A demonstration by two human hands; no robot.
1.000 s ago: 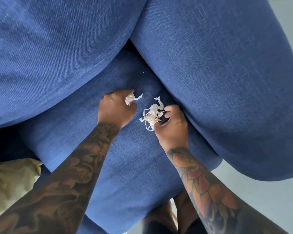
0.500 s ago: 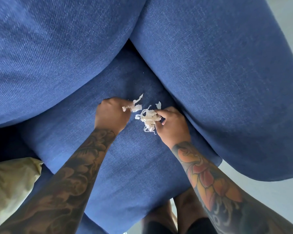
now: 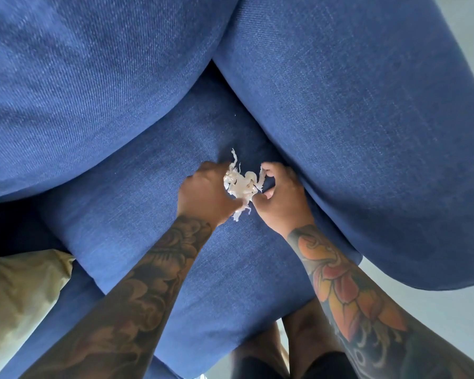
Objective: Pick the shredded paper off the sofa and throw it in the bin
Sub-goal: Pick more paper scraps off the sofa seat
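A clump of white shredded paper lies on the blue sofa seat cushion, close to the corner where the back cushion and armrest meet. My left hand grips the clump's left side with curled fingers. My right hand closes on its right side, with thumb and fingers curled round the strands. A few strands hang loose below the clump. No bin is in view.
The back cushion bulges at upper left and the armrest at right. A tan cushion sits at lower left. Pale floor shows at lower right, and my legs stand at the bottom.
My two hands came together, and the two separate bits of paper merged into one clump between them.
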